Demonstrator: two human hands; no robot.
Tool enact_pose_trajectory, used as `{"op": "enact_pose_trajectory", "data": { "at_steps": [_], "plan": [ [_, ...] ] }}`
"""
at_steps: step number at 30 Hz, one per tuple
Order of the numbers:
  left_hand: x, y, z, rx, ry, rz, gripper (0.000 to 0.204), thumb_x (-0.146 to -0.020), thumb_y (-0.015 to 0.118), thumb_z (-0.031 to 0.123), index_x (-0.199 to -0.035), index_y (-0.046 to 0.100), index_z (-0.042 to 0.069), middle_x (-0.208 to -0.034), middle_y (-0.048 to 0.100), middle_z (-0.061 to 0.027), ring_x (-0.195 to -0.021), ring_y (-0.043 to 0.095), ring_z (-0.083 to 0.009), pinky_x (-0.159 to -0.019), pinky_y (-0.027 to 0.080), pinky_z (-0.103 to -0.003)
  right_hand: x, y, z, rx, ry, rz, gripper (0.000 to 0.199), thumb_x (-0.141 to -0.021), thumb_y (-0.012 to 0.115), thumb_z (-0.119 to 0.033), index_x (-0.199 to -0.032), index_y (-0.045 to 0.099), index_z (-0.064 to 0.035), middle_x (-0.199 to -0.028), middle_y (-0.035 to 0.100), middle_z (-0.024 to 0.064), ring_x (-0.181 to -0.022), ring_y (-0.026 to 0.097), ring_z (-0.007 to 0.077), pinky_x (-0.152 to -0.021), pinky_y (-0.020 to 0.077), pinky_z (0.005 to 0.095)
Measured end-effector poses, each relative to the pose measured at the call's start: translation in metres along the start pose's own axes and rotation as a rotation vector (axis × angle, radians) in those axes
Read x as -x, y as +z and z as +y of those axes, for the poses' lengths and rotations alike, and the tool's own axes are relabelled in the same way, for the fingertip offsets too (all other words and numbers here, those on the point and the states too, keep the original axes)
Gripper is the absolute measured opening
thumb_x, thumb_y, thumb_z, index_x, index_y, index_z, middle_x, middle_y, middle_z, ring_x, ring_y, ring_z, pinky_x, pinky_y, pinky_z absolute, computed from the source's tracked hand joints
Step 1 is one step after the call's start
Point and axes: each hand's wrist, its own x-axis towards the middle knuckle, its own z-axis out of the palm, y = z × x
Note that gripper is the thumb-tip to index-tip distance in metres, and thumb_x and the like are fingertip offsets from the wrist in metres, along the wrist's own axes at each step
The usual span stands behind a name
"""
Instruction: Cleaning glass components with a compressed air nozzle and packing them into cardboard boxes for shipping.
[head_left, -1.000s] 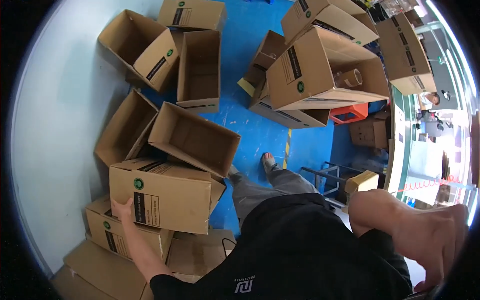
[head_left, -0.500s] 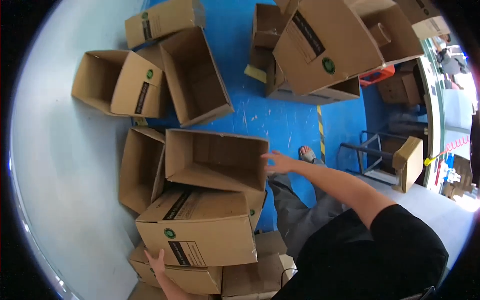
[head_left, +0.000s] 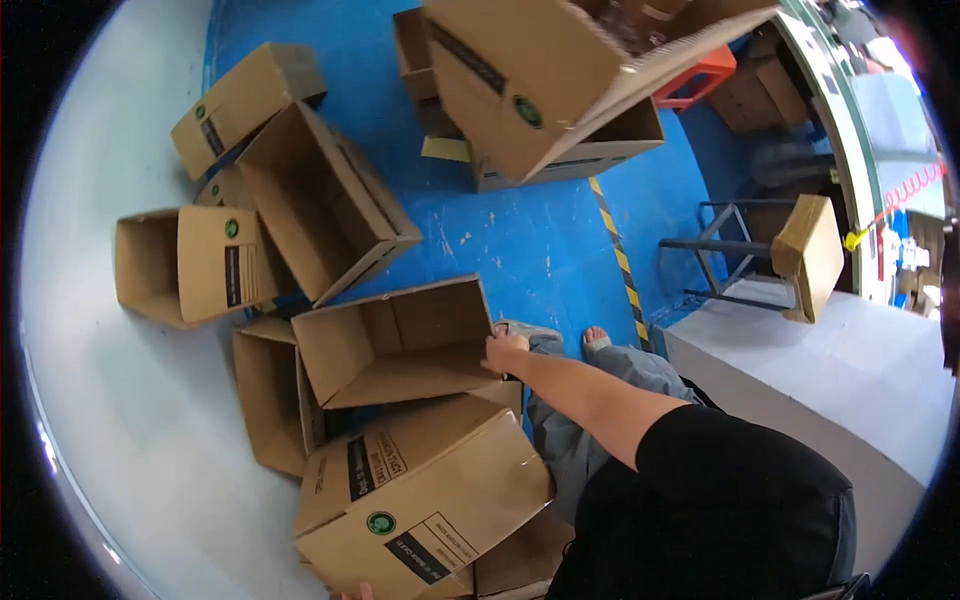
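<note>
An open brown cardboard box (head_left: 430, 376) lies on its side, its mouth facing up and away. My right hand (head_left: 506, 352) is closed on the near right edge of this box, fingers over the rim. Below it sits a closed cardboard carton (head_left: 430, 470) with dark printed labels and a round green mark, tilted. The fingertips of my left hand (head_left: 358, 592) show at the picture's lower edge, against the carton's bottom side; the rest is cut off, so its grip cannot be told.
More open boxes (head_left: 320, 200) lie along the pale wall (head_left: 110, 420) at left. A large tilted box (head_left: 540, 80) stands at the back above another. On the blue floor (head_left: 500, 225) runs a striped tape line (head_left: 620, 260). A stool (head_left: 725, 245) and a workbench (head_left: 840, 130) stand right.
My right hand has closed on the open box's edge. The open box and the carton have turned in view, and my left hand has sunk to the lower edge. The whole view has swung too.
</note>
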Motion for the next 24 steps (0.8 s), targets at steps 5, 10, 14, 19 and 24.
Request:
{"op": "enact_pose_trajectory", "data": {
  "at_steps": [5, 10, 14, 19, 24],
  "plan": [
    [0.103, 0.002, 0.114, -0.215, 0.148, 0.025, 0.060, -0.084, 0.071, 0.023, -0.132, 0.053, -0.008, -0.124, 0.060, -0.0270, -0.104, 0.059, -0.0387, -0.091, 0.048, -0.044, 0.016, -0.001, 0.021, 0.263, -0.120, -0.040, 0.032, -0.094, 0.050, -0.033, -0.107, 0.070, -0.0119, -0.106, 0.070, 0.0095, -0.121, 0.053, 0.0312, -0.087, 0.0482, 0.0485],
    [0.190, -0.007, 0.167, -0.283, 0.177, -0.099, 0.061, -0.085, 0.071, 0.033, -0.127, 0.056, -0.009, -0.123, 0.060, -0.0285, -0.104, 0.059, -0.0390, -0.092, 0.047, -0.044, 0.066, -0.044, 0.097, 0.155, -0.290, 0.081, 0.028, -0.091, 0.052, -0.029, -0.099, 0.073, -0.0120, -0.108, 0.070, 0.0081, -0.116, 0.056, 0.0273, -0.084, 0.0481, 0.0484],
    [0.208, 0.003, 0.174, -0.343, 0.277, 0.040, 0.060, -0.081, 0.078, 0.033, -0.120, 0.060, -0.008, -0.120, 0.062, -0.0253, -0.101, 0.060, -0.0365, -0.087, 0.050, -0.043, 0.105, -0.041, 0.208, 0.052, -0.151, 0.106, 0.026, -0.086, 0.057, -0.029, -0.091, 0.075, -0.0119, -0.104, 0.071, 0.0086, -0.114, 0.058, 0.0265, -0.080, 0.0503, 0.0478],
    [0.235, 0.065, 0.208, -0.257, 0.529, 0.002, 0.061, -0.079, 0.079, 0.034, -0.119, 0.061, -0.008, -0.118, 0.062, -0.0241, -0.100, 0.060, -0.0356, -0.086, 0.050, -0.043, 0.179, 0.026, 0.352, -0.133, 0.031, 0.168, 0.031, -0.085, 0.059, -0.036, -0.095, 0.073, -0.0106, -0.103, 0.070, 0.0146, -0.113, 0.060, 0.0322, -0.082, 0.0531, 0.0482],
    [0.265, 0.085, 0.226, -0.179, 0.731, 0.002, 0.062, -0.077, 0.080, 0.036, -0.117, 0.061, -0.007, -0.116, 0.062, -0.0229, -0.099, 0.060, -0.0347, -0.085, 0.050, -0.043, 0.259, 0.093, 0.423, -0.297, 0.296, 0.019, 0.043, -0.086, 0.057, -0.043, -0.108, 0.070, -0.0092, -0.118, 0.067, 0.0144, -0.126, 0.051, 0.0362, -0.097, 0.0485, 0.0493]
  ]
}}
